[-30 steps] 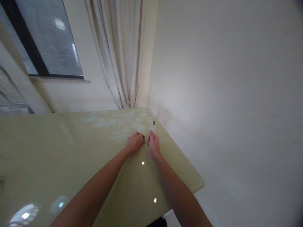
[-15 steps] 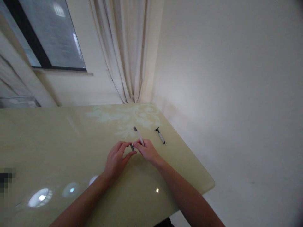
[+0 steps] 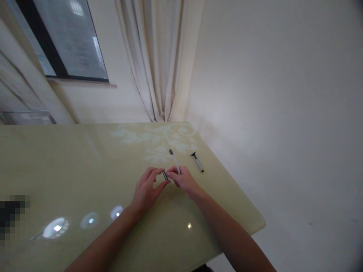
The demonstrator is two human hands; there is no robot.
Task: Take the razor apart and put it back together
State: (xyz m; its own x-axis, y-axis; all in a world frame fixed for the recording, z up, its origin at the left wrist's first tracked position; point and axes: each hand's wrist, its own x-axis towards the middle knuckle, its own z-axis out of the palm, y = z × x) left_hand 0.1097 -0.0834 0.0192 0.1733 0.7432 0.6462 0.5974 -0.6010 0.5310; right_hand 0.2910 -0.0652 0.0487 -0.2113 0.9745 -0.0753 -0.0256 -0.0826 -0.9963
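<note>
My left hand [image 3: 147, 187] pinches a small, narrow dark piece with a green edge [image 3: 165, 175] by its ends, between thumb and fingers. It is too small to tell its kind. My right hand [image 3: 183, 180] is closed round the handle of a white toothbrush [image 3: 176, 163], whose dark bristled head points up and away from me. The right thumb and fingertips are right beside the small piece, perhaps touching it. A razor [image 3: 198, 163] with a grey handle and black head lies on the table to the right of the toothbrush.
The pale, glossy table [image 3: 85, 162] has a white floral pattern near its far corner and reflects lamps. Its right edge runs along a white wall [image 3: 269, 113]. Curtains [image 3: 159, 56] and a window stand behind. A blurred dark patch [image 3: 11, 215] is at the left.
The whole view has shifted slightly, so things appear farther right. The toothbrush has moved a little towards the razor with my right hand. Both hands keep their grips.
</note>
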